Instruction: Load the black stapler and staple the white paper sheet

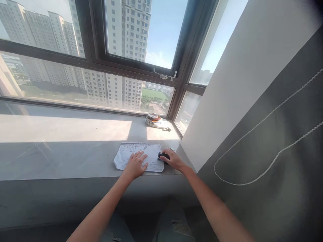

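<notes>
Several sheets of paper (153, 153), covered in handwriting, lie on the window ledge in front of me. My left hand (135, 165) rests flat on the paper with its fingers spread. At the paper's right edge, my right hand (174, 159) is closed round a small black stapler (163, 155). The stapler's front end sits over the edge of the paper. My palm and fingers hide its rear part.
A stack of round dishes (154, 120) stands by the window corner at the back of the ledge (63, 158). A white slanted wall (227, 77) borders the ledge on the right. A pale beaded cord (270, 164) hangs in a loop at the right.
</notes>
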A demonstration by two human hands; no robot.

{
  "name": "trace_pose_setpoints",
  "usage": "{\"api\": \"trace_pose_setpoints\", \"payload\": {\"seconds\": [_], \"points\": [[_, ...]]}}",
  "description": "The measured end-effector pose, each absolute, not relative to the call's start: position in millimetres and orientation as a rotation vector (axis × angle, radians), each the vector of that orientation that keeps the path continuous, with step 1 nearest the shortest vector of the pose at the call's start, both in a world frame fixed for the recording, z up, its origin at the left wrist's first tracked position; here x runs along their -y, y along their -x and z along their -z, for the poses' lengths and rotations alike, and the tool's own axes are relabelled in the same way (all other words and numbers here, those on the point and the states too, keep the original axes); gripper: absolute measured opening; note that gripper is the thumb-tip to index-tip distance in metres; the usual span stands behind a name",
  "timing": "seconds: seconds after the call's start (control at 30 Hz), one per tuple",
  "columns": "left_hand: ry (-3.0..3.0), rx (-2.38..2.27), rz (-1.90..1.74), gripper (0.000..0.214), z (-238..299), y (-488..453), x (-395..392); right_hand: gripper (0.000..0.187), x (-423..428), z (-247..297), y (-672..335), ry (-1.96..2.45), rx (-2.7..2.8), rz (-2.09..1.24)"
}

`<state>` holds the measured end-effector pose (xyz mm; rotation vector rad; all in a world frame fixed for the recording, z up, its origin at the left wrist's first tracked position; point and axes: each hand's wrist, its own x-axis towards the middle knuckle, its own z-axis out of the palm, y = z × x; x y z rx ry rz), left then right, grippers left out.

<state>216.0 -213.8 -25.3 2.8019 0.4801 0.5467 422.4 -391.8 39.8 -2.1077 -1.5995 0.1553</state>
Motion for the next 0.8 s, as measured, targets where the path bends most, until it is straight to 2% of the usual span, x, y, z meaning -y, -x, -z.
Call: {"api": "trace_pose_setpoints", "payload": {"seconds": [0.2, 0.43, 0.63, 0.8], "points": [[-2.797, -0.471, -0.567, 0.049, 27.9, -216.0, 212.6, 0.021, 426.5, -20.7, -433.8, 2.238, 1.418, -0.114], [-2.797, -0.475, -0.550, 0.050, 25.8, -216.6, 211.8, 0.026, 411.4, -17.5, -406.7, 2.346, 0.860, 0.241], [-2.771, -0.520, -0.660, 0.036, 22.0, -216.2, 212.0, 0.014, 351.5, -10.1, -358.9, 2.313, 1.062, 0.130], [-2.774, -0.550, -0.698, 0.021, 18.1, -215.8, 213.6, 0.018, 335.6, -2.8, -361.0, 2.190, 1.131, 0.052]]}}
